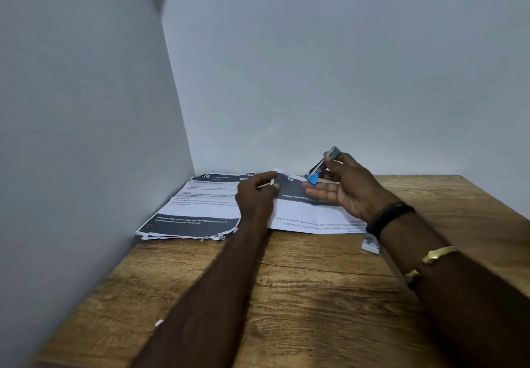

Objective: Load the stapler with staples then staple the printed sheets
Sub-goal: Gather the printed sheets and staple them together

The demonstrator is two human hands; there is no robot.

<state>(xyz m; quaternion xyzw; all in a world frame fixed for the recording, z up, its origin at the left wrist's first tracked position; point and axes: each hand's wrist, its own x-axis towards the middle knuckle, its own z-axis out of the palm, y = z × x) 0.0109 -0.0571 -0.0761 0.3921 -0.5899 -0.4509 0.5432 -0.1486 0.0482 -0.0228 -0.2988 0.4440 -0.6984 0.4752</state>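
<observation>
Right hand (348, 187) grips stapler (324, 164) (tilted); left hand (253, 195) pinches staples (264, 186).

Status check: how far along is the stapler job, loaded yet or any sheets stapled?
Done: nothing looks finished; a small white box sits on the table near the right wrist. In hand: the right hand holds the stapler raised, and the left hand pinches a thin pale strip, probably staples. Left: loading it, then stapling the printed sheets lying on the table.
</observation>
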